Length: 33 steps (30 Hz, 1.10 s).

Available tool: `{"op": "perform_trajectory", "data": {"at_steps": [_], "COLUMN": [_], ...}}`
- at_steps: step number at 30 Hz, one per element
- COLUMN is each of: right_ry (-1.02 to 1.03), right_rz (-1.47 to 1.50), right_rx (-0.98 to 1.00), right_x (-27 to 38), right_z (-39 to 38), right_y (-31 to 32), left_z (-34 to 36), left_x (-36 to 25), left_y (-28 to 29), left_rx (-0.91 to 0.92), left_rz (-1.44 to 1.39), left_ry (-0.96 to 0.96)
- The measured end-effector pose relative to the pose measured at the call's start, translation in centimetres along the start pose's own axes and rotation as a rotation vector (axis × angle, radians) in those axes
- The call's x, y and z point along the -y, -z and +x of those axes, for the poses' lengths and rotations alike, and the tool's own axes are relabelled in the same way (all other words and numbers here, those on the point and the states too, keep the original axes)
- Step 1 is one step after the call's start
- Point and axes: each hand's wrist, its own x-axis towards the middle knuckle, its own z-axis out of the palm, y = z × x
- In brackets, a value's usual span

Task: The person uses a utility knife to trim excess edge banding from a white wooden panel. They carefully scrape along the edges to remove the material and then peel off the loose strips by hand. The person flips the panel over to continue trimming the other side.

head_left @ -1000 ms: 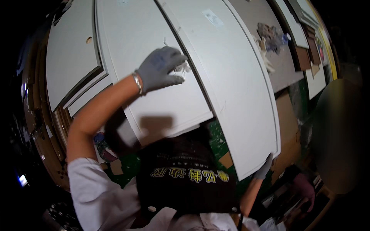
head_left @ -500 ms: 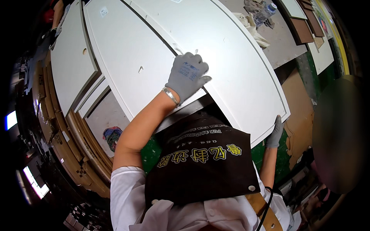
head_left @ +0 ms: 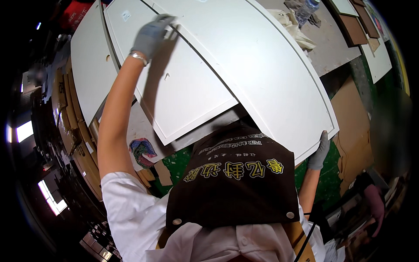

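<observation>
White panel (head_left: 266, 74) lies beside a second white panel (head_left: 192, 100); the right hand (head_left: 319, 153) grasps the first one's near-right corner, best held steady, while the left hand (head_left: 150, 38), too blurred to tell its grip, needs a light touch near the adjoining edges.

You stand in a workshop. Evidence: white panels (head_left: 262, 74) before you, brown boards (head_left: 352, 29) at right, stacked cardboard (head_left: 80, 153) at left; you wear an apron (head_left: 231, 196).

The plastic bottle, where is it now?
The plastic bottle is at the head view's upper right, beside an off-white cloth, just beyond the white panel the right hand touches.
</observation>
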Motion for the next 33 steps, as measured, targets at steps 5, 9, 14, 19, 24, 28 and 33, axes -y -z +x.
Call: {"op": "perform_trajectory", "data": {"at_steps": [5, 9, 14, 19, 24, 28, 33], "right_ry": [0.022, -0.023, -0.06, -0.089, -0.097, -0.097, -0.141], "right_rz": [-0.042, -0.02, -0.124, -0.209, -0.106, -0.092, -0.055], "right_rx": [-0.072, -0.104, -0.092, -0.053, -0.025, -0.005, 0.054], "right_x": [0.3, 0.3, 2.5, 3.5, 4.3, 2.6, 2.3], "right_z": [0.0, 1.9, 8.4, 14.0, 14.5, 16.2, 15.9], "right_y": [-0.3, 1.1, 3.3, 4.4, 2.8, 5.5, 5.8], "left_z": [1.5, 1.4, -2.0, -3.2, -3.6, -2.9, -1.8], "left_x": [-3.0, -3.9, -5.6, -7.0, -8.9, -16.7, -17.4], "left_y": [-1.7, -0.6, 1.0, 1.6, 1.1, -0.3, -0.6], "left_rx": [0.382, 0.434, 0.438, 0.438, 0.388, 0.3, 0.518], "left_rz": [0.049, 0.096, -0.111, -0.18, -0.381, -0.419, -0.608], "left_ry": [-0.052, -0.19, -0.234, -0.073, -0.013, -0.144, -0.093]}}
